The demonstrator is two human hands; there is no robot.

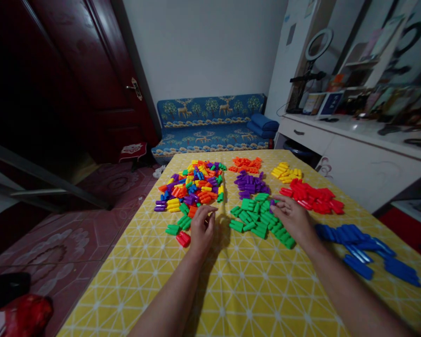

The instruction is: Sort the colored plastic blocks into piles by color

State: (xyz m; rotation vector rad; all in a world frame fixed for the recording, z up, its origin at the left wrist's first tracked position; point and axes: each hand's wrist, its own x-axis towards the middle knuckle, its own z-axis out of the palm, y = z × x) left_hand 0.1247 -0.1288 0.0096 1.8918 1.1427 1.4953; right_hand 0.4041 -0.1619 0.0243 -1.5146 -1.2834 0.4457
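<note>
- Right grip (pixel 294 219): thumb and fingers clamped on a purple piece (pixel 272 205), located at the right edge of the green pile (pixel 261 229); clearance above the pile cannot be determined.
- Left grip (pixel 201 230): digits loosely bent, thumb and index finger apart; positioned at the near right side of the mixed pile (pixel 199 186).
- Red piece (pixel 183 239): lies just left of the left grip, nearest of the loose pieces at the mixed pile.
- Desk (pixel 238 292): covered by a yellow cloth with white lines; carries all piles.
- Purple pile (pixel 250 184): directly beyond the green pile.
- Orange pile (pixel 245 164): far side, beyond the purple pile.
- Yellow pile (pixel 284 173): far right.
- Red pile (pixel 312 195): right, nearer than the yellow pile.
- Blue pile (pixel 354 236): near right, beside the right forearm.
- Surroundings: blue patterned sofa (pixel 210 135) beyond the desk; dark red door (pixel 80 70) at far left; white dresser (pixel 368 161) at right.
</note>
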